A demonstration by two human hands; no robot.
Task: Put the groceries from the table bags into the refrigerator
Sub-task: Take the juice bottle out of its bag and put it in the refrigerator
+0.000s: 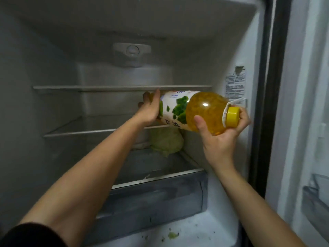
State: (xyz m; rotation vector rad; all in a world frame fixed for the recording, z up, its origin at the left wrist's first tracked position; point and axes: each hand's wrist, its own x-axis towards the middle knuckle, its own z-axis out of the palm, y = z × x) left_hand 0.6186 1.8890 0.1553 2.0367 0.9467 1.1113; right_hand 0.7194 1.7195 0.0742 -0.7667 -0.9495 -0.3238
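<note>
A large bottle of yellow oil (201,113) with a white and green label and a yellow cap lies on its side in the open refrigerator, just above the middle glass shelf (80,131). My left hand (150,108) cups the bottle's base deep inside. At the neck end, near the cap, my right hand (220,132) grips the bottle from below. A pale green cabbage (167,142) sits on the shelf underneath, partly hidden by the bottle.
The upper glass shelf (122,87) is just above the bottle. A clear crisper drawer (156,198) sits at the bottom. Green leaf scraps (172,235) lie on the floor of the fridge. The door seal (267,104) and door bins stand at the right.
</note>
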